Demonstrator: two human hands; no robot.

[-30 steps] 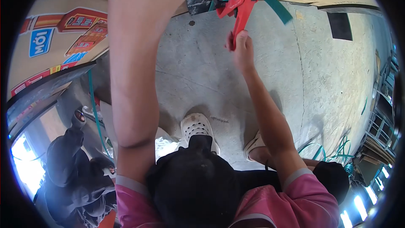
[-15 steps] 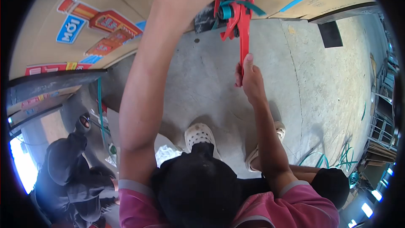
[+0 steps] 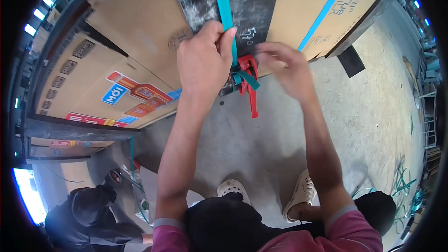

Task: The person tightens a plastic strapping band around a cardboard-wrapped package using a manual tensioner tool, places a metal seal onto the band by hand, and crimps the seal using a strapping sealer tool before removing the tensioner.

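A green packing strap (image 3: 223,0) runs down over a dark board (image 3: 254,7) on the cardboard boxes. My left hand (image 3: 203,63) is closed at the strap's edge, thumb and fingers pinching it. Just below hangs a red strapping tensioner (image 3: 252,81) with its handle pointing down and the strap threaded through it. A short strap tail (image 3: 249,80) sticks out across the tool. My right hand (image 3: 291,72) is off the handle, to the right of the tensioner. Its fingers are blurred but look loosely bent and apart, with nothing seen in them.
Cardboard boxes (image 3: 130,14) stand in front of me, on a dark-edged pallet (image 3: 84,128). Concrete floor (image 3: 373,98) lies below and to the right, with loose green strapping (image 3: 403,182). A person in dark clothes (image 3: 88,214) is low at the left.
My right hand has let go of the red tensioner's handle and moved up beside it. My left hand now shows at the strap above the tool. The view has shifted up over the boxes.
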